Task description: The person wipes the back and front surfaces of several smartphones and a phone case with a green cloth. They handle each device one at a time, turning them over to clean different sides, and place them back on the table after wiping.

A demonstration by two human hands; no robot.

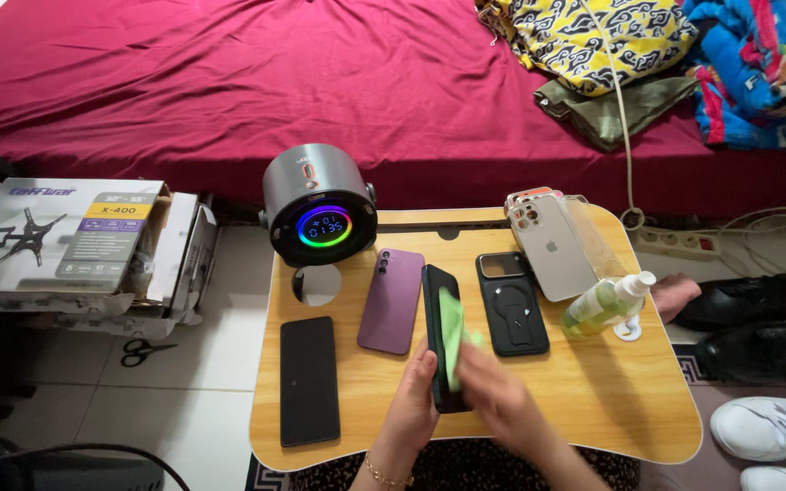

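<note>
My left hand [414, 400] grips the lower end of a black phone [437, 309], holding it on edge above a small wooden lap table [593, 391]. My right hand [493, 393] presses a light green cloth [452, 335] against the phone's side. A purple phone [392, 300] lies face down just left of them. A black phone [308, 379] lies flat at the table's left. To the right lie a black phone case [511, 303], a stack of silver phone and clear cases [552, 244], and a small green spray bottle [607, 305] on its side.
A round grey speaker [317, 202] with a glowing ring stands at the table's back left. Behind is a bed with a maroon sheet [320, 82] and bundled cloths. A cardboard box [65, 241] and scissors [146, 352] lie on the floor at left; shoes [757, 318] at right.
</note>
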